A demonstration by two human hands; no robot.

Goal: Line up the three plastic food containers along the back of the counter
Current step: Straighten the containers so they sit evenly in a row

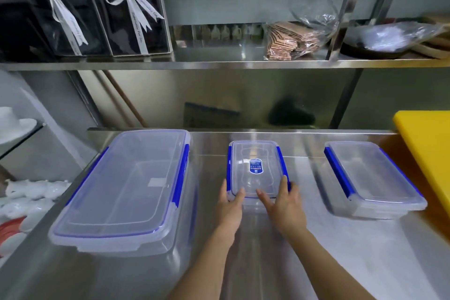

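left hand (229, 204): i see it clamped on the middle container (257, 169)'s near corner;
right hand (283, 203): same, opposite corner;
large container (126, 187): beside my left hand

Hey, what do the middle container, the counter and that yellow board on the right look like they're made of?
Middle container: clear, slightly frosted plastic with blue clips; the counter shows through it. Counter: likely brushed stainless steel, grey with soft reflections. Yellow board: opaque and matte, probably plastic, though that is less certain.
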